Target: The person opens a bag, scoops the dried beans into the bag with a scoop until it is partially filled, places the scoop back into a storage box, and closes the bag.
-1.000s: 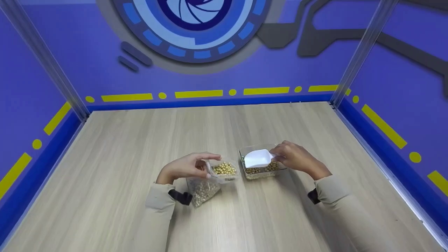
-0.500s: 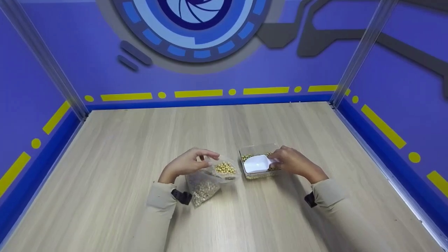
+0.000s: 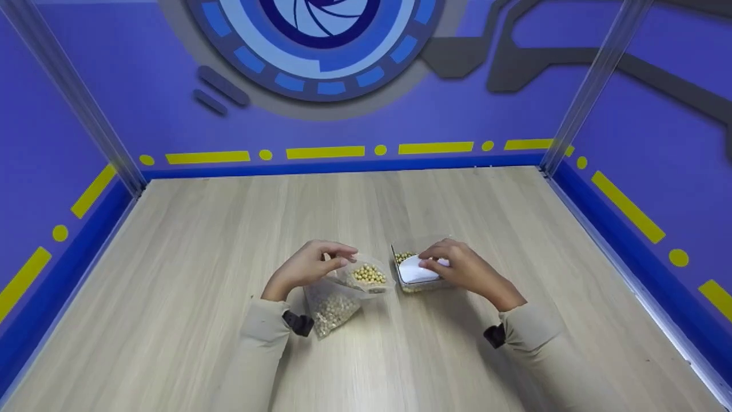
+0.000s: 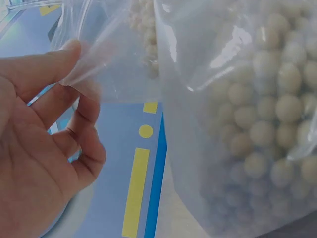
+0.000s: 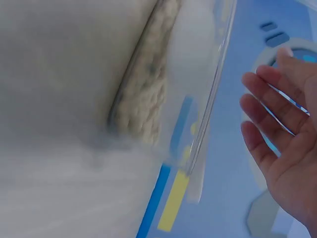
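A clear plastic bag (image 3: pixel 334 312) of round, pale yellow beans lies on the table, its mouth spread toward the right with beans (image 3: pixel 369 274) showing. My left hand (image 3: pixel 309 264) is at that mouth; in the left wrist view its thumb and forefinger pinch the bag's (image 4: pixel 257 124) film. Just right of the bag stands a clear rectangular container (image 3: pixel 423 288) with more beans inside. A white scoop (image 3: pixel 413 270) lies in it on the beans. Over the container is my right hand (image 3: pixel 469 268), fingers loosely bent and, in the right wrist view, holding nothing.
The wooden table (image 3: pixel 257 217) is enclosed by blue panels (image 3: pixel 343 134) at the back and both sides. Metal corner posts (image 3: pixel 595 86) rise at the back corners.
My right hand lowered the white scoop into the container, let go of it and shifted left over it. My left hand moved slightly upward in view at the bag's mouth.
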Tool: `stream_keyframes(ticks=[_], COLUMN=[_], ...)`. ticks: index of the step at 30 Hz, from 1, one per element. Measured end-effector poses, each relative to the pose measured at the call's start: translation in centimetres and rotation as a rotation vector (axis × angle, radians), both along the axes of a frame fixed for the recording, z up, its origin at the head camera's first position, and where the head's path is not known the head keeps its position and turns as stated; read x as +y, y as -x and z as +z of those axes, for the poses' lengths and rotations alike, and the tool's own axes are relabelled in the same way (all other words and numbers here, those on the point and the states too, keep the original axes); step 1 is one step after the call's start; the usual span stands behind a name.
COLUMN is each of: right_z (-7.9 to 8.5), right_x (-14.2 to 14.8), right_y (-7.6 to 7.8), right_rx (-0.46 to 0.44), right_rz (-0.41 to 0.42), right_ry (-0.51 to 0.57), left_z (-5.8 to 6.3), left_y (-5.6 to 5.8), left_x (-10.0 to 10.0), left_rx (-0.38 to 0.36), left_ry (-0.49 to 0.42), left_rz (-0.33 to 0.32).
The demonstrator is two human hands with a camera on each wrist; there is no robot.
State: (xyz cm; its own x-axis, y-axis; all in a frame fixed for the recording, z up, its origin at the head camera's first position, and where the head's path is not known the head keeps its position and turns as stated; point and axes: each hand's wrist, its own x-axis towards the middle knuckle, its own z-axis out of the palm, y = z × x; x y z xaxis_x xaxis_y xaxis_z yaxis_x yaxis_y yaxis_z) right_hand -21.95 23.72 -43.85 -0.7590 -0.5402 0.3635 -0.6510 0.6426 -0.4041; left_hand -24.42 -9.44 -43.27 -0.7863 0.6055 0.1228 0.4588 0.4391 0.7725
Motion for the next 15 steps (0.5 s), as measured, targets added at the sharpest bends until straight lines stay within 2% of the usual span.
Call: stream_keyframes(ticks=[6,11,15], right_z=[-0.7,-1.4,-1.6], right_x=[-2.0,-3.5,-4.5], right_y=[-1.0,-1.4,-1.6], right_rx=[-0.099,-0.084,-0.073], right_rz=[0.095,0.158,0.158], right_ry=[0.038,0.051,0.029], left_z=[-0.1,-0.2,-0.3], left_y=[0.0,0.1,0.2], left_x=[0.1,0.1,0.1], left_rx=[0.013,-0.009,-0.014], left_ry=[0.002,-0.023,-0.028], left_rz=[0.029,0.059,0.102])
